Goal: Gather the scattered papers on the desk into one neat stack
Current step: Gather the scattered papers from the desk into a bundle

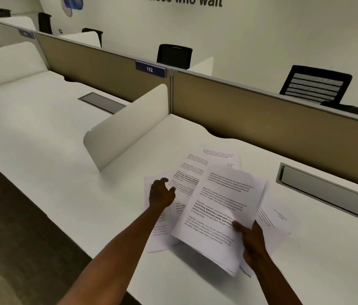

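Papers (217, 208) gripped by right hand (251, 241); left hand (161, 193) hovers, fingers (169, 186) spread.

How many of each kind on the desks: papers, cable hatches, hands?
Held paper bundle: 1
Loose sheets lying flat: at least 4; overlaps may hide more
Cable hatches: 2
Hands: 2, left hand, right hand
Total: at least 9
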